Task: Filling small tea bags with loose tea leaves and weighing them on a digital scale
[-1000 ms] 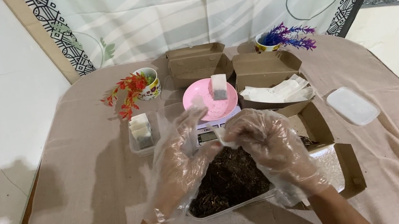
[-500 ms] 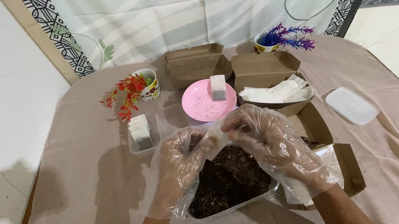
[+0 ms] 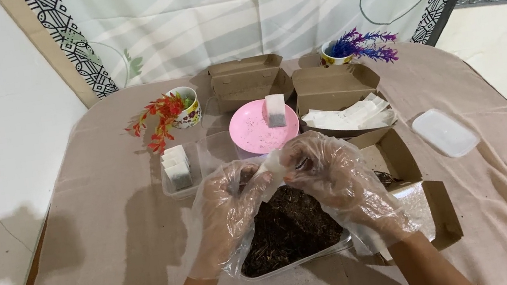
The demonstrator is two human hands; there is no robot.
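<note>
The left hand (image 3: 228, 216) and the right hand (image 3: 340, 186), both in clear plastic gloves, are pinching a small white paper sachet (image 3: 271, 172) between them. The sachet is hovering above the tray of dark loose material (image 3: 287, 231) on the table (image 3: 115, 250), just in front of the pink dish (image 3: 256, 137).

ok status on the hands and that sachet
Left hand and right hand, both gloved, pinch one small white sachet. Held above tray of dark loose tea. Nothing obstructing.

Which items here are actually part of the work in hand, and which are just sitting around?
In use:
- left hand and right hand, together holding a small white sachet
- tray of dark loose material beneath them
- pink dish with a filled sachet
- box of empty sachets
- tub of filled sachets

Lying about:
- red plant cup
- purple plant cup
- clear lid
</note>
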